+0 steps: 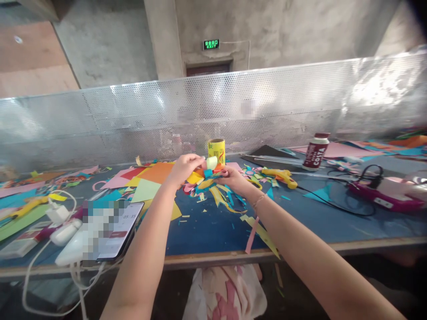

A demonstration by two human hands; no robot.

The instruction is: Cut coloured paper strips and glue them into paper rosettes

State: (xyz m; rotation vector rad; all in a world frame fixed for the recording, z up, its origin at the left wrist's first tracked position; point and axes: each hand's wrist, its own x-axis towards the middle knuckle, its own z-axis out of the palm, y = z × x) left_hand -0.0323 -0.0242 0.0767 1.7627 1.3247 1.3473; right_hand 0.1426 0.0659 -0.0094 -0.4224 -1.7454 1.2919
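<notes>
My left hand (187, 169) is closed in a pinch at a pale green paper loop (211, 163). Facing it, my right hand (234, 178) grips the other side of a bunch of coloured paper strips (208, 173) in blue, orange and yellow, which look linked like a paper chain. Yellow and blue strips (217, 195) trail below onto the table, among small scraps. Just behind the hands stands a yellow cardboard tape roll (216, 150). A yellow-handled hot glue gun (283, 178) lies to the right of my right hand. The fingertips partly cover the paper between them.
Coloured paper sheets (156, 172) lie left of centre on the blue table (207, 235). A phone (122, 231) with white cables sits near the front left. To the right are a Costa bottle (316, 152) and a purple device (383, 195). A perforated metal screen (133, 120) stands behind.
</notes>
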